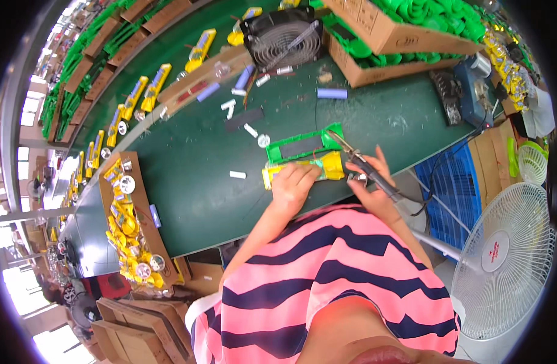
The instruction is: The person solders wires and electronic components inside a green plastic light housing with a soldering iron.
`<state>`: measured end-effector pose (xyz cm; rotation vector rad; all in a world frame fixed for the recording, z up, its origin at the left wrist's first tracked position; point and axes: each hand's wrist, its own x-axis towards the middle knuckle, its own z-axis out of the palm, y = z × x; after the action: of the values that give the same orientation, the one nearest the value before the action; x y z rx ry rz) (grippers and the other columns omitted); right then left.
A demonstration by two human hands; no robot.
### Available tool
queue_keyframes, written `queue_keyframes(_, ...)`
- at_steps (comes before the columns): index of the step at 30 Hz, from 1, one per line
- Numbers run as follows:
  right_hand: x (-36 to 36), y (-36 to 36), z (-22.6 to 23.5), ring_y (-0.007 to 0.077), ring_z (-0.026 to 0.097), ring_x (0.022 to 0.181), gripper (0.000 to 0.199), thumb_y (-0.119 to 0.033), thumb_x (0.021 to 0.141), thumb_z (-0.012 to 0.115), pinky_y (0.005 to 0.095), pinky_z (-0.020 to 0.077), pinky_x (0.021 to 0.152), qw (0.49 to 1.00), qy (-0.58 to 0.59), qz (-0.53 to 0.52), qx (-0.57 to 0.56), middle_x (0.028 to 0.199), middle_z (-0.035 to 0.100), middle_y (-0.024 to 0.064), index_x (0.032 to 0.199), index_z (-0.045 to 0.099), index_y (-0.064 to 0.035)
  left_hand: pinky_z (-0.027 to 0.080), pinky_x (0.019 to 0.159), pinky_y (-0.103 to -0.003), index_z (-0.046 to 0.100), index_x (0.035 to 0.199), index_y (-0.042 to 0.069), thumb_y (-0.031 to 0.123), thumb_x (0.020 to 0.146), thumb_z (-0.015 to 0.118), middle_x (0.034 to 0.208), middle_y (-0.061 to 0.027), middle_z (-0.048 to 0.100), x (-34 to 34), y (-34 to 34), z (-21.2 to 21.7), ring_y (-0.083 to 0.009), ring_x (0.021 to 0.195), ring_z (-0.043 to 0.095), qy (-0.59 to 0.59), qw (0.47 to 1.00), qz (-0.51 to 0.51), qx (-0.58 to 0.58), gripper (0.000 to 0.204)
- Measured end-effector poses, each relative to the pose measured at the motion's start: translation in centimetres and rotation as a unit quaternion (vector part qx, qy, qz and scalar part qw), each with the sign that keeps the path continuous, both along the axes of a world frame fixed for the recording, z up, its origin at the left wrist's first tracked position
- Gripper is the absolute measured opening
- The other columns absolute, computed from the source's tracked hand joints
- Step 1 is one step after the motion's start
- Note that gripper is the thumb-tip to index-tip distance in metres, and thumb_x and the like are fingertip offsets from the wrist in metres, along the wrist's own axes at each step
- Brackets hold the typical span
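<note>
My left hand point(292, 185) presses its curled fingers on a yellow plastic housing point(333, 165) lying near the table's front edge. A soldering iron point(384, 185) is gripped in my right hand point(375, 188), its metal tip slanting up and left over the right end of a green plastic housing point(305, 144). That green part lies just behind the yellow one and has a dark strip along its middle. Whether the tip touches anything is too small to tell. A small round reflector piece point(358, 179) shows by my right fingers, partly hidden.
A box of yellow parts point(146, 224) stands at the left edge. Ahead are a black fan point(284, 39) and cartons of green parts point(406, 39). A soldering station point(472, 88) sits at the right, its cord hanging. A white standing fan point(500, 261) is beside me.
</note>
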<state>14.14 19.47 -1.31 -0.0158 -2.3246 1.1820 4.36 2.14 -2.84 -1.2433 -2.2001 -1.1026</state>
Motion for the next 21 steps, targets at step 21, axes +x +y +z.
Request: queue_keyframes(21, 2.5, -1.0, -4.3, 0.0126, 0.058, 0.071, 0.022, -0.002, 0.069, 0.061, 0.0503, 0.0197, 0.101, 0.979, 0.097, -0.064, -0.167, 0.071, 0.059, 0.0044, 0.09, 0.055, 0.0005, 0.049, 0.066, -0.029, 0.057, 0.065, 0.001, -0.002, 0.062, 0.063, 0.096, -0.0115, 0.053, 1.0, -0.3, 2.3, -0.0203, 0.081, 0.058, -0.252, 0.962, 0.086, -0.066, 0.007)
